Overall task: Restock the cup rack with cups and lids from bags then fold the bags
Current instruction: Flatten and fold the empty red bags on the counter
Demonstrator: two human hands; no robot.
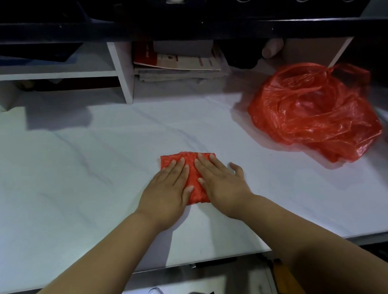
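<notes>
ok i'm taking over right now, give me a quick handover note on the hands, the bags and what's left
Left hand: flat, fingers straight, pressing on the small folded red plastic bag.
Right hand: flat beside it, pressing the same bag.
Crumpled red plastic bag: loose and unfolded at the far right of the white marble counter.
Done: one bag folded into a small rectangle.
Left: fold the crumpled bag. The rack's stock cannot be judged from here.

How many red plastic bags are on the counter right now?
2. A folded red bag lies flat at the counter's middle under both hands; a crumpled red bag sits loose at the far right. Others may lie out of view.
</notes>
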